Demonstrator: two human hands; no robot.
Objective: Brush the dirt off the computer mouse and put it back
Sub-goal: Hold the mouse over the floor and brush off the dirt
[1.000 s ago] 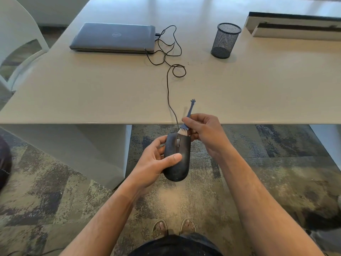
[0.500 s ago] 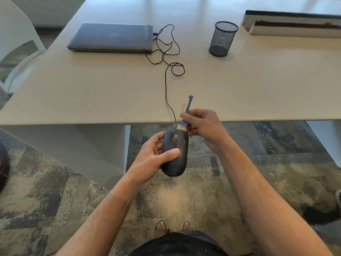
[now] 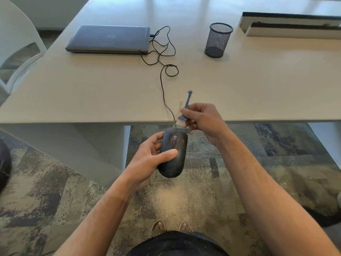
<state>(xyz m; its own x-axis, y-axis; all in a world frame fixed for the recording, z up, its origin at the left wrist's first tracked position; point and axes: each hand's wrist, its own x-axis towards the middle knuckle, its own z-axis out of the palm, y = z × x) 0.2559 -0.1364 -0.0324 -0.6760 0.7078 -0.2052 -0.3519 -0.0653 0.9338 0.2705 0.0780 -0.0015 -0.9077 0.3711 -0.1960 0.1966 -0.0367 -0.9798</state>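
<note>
Mouse sits in my left hand, held out over the carpet just short of the desk edge, my thumb lying across its back and my fingers curled under its far side. Its cable runs up from the nose, over the edge and away across the desk beyond my hands. My right hand pinches the small blue brush by its handle, the pale bristles pointing down and hanging just above the mouse's front, apart from it as far as I can see.

Fine grey specks show on the shell, thickest toward the rear near my palm. To do this well I would lay the bristles lightly on the buttons and stroke away from my body, so the dust drops to the floor and not onto the desk. I think the groove around the scroll wheel needs short flicks with the bristle tips. My thumb covers part of the back, so I would shift my hold to reach that patch, keeping the cable slack.
</note>
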